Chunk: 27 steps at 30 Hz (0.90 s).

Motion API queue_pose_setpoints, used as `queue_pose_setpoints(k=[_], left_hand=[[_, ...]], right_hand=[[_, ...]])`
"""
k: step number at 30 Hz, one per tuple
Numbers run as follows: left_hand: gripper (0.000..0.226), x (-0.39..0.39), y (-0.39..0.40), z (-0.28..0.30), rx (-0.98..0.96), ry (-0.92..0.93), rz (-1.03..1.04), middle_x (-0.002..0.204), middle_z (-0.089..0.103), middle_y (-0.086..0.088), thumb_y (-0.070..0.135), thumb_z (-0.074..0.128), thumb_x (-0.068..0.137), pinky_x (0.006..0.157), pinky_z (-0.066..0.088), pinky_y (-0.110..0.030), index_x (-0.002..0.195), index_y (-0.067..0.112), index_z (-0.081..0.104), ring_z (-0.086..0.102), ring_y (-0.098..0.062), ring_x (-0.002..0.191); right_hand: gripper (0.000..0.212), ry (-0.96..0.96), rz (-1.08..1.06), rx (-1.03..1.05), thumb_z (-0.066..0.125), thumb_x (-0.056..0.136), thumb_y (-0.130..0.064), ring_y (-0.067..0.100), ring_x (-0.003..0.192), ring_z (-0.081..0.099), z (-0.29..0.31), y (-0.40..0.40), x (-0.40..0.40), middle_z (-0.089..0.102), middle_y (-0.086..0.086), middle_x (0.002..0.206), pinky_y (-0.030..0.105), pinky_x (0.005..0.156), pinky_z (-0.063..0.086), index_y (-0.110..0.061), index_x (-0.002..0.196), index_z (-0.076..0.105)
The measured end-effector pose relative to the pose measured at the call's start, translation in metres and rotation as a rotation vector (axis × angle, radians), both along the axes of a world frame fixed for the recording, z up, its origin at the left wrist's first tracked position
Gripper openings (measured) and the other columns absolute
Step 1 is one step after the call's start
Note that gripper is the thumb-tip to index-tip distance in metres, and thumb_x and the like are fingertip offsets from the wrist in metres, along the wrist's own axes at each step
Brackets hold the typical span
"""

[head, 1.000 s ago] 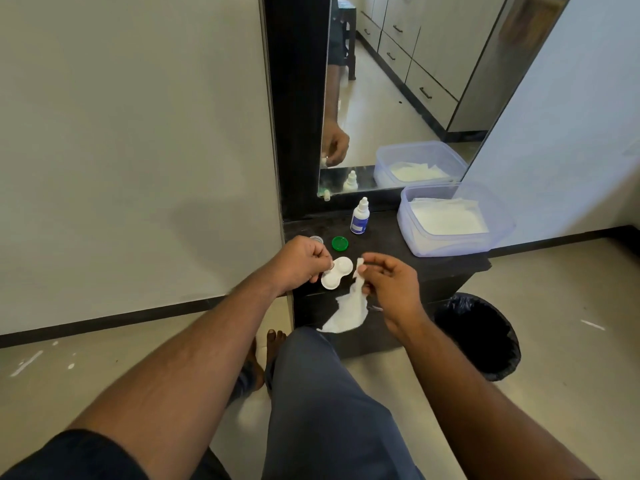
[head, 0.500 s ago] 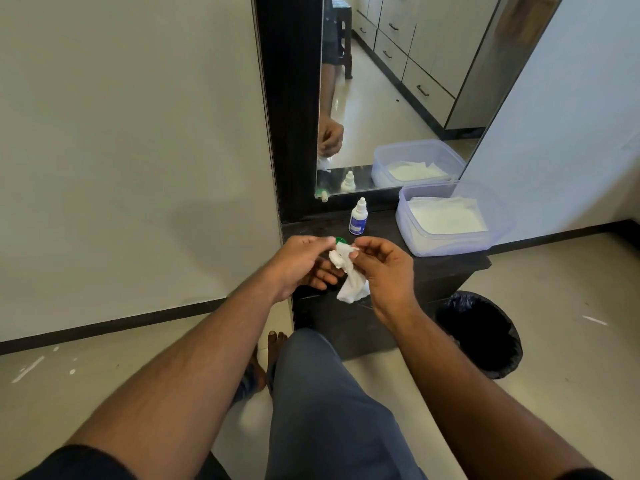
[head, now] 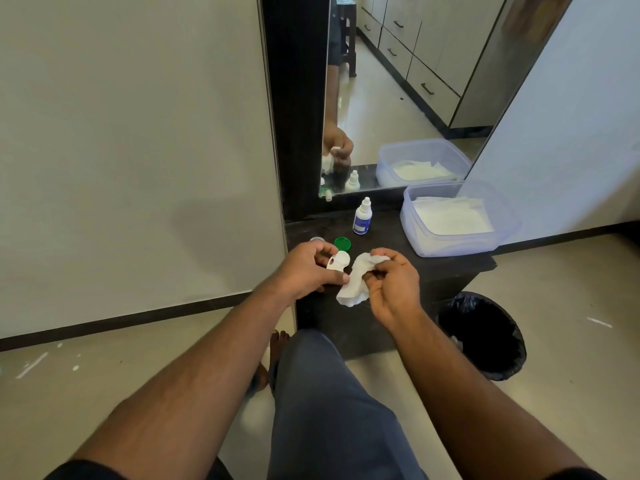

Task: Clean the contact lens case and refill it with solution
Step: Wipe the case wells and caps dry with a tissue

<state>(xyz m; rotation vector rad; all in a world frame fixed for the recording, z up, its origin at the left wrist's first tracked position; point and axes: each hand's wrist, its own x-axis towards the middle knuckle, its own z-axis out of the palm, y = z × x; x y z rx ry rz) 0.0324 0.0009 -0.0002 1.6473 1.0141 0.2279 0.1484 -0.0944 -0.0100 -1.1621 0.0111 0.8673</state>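
tissue (head: pixel 356 278) pulled off case (head: pixel 337 261) | L fingers (head: pixel 334 278) clamp case, R fingers (head: pixel 379 252) pinch tissue | caps x2, 1 bottle (head: pixel 362 218)

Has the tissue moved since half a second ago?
Yes. The tissue in the right hand has come off the case and now sits to its right, lower, farther from the green cap.

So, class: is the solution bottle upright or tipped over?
Upright. The solution bottle stands on its base on the dark counter, nozzle up, untouched by either hand.
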Motion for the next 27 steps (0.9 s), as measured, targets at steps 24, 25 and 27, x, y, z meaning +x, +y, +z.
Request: queue_pose_setpoints(k=[24, 25, 27], left_hand=[[0.044, -0.013, 0.004, -0.018, 0.482, 0.255, 0.028, 0.111, 0.061, -0.003, 0.025, 0.084, 0.07, 0.084, 0.052, -0.037, 0.111, 0.019, 0.07, 0.058, -0.019, 0.095], [0.045, -0.014, 0.004, -0.019, 0.479, 0.243, 0.023, 0.112, 0.063, -0.003, 0.024, 0.084, 0.07, 0.084, 0.053, -0.038, 0.112, 0.018, 0.07, 0.059, -0.018, 0.095], [0.044, -0.016, 0.005, -0.02, 0.472, 0.222, 0.012, 0.111, 0.065, -0.002, 0.022, 0.083, 0.071, 0.085, 0.053, -0.039, 0.113, 0.017, 0.07, 0.06, -0.018, 0.095]], right_hand=[[0.035, -1.665, 0.896, -0.596, 0.061, 0.089, -0.02, 0.019, 0.112, 0.051, -0.006, -0.013, 0.017, 0.059, 0.002, 0.124, 0.027, 0.096, 0.04, -0.018, 0.124, 0.06], [0.032, -1.6, 0.884, -0.558, 0.06, 0.089, -0.013, 0.019, 0.111, 0.054, -0.003, -0.013, 0.016, 0.062, 0.004, 0.121, 0.026, 0.095, 0.041, -0.016, 0.12, 0.063], [0.029, -1.519, 0.808, -0.483, 0.06, 0.088, -0.007, 0.019, 0.108, 0.058, 0.003, -0.009, 0.015, 0.065, 0.006, 0.116, 0.023, 0.095, 0.04, -0.012, 0.115, 0.067]])
